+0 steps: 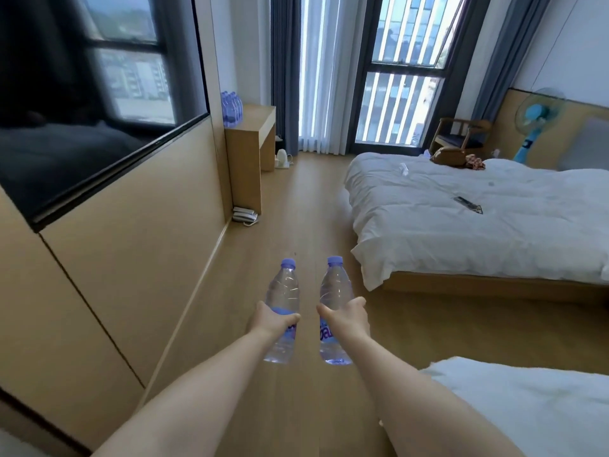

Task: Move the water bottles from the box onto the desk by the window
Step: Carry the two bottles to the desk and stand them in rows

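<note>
While several bottles are already standing in a cluster (231, 108) on the desk (260, 122) beside the window (400, 70), the person is carrying 2 more — so the task is looking well under way but not finished. Their left hand (272, 319) is gripping 1 bottle (281, 311) around its label, fingers curled round it, thumb lying across the front; their right hand (346, 316) is gripping the other bottle (334, 306) the same way. Both bottles are being held upright, caps up, out in front over the wooden floor (306, 206), near each other but not touching, and well apart from the desk. What is left, as I judge it, is walking past the bed (478, 219) and setting these 2 down with the others — and possibly more trips. How many remain cannot be told, since the box is not showing anywhere. The cluster on the desk is too small and blurred to count, and the fingertips behind each bottle are hidden.
</note>
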The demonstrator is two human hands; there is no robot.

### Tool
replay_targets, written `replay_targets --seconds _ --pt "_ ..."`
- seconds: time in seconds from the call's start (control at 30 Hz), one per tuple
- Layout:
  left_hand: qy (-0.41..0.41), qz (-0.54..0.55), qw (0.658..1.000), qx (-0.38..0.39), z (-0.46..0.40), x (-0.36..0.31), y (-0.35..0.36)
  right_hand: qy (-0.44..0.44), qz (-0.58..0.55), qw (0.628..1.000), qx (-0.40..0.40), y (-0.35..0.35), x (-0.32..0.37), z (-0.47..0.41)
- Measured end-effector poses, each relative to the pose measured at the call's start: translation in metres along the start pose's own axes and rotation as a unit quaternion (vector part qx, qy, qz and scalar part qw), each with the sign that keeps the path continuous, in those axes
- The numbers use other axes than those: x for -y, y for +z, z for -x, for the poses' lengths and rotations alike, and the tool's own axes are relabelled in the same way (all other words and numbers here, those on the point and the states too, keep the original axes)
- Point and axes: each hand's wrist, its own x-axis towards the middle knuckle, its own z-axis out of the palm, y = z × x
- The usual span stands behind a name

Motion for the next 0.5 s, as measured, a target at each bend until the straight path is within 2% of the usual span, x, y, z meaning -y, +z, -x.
replay_targets --seconds 0.17,0.4,0.5 --pt "0.018 -0.014 1.0 0.013 -0.113 -0.067 0.006 0.003 -0.023 1.0 -0.001 0.015 0.063 -0.099" --pt "-0.003 -0.011 1.0 0.026 -0.27 -0.101 0.037 0.015 -0.023 1.0 0.009 0.041 0.103 -0.243" --pt "-0.012 -0.033 0.999 0.023 -0.315 -0.144 0.054 0.004 -0.008 1.0 -0.007 0.052 0.122 -0.32"
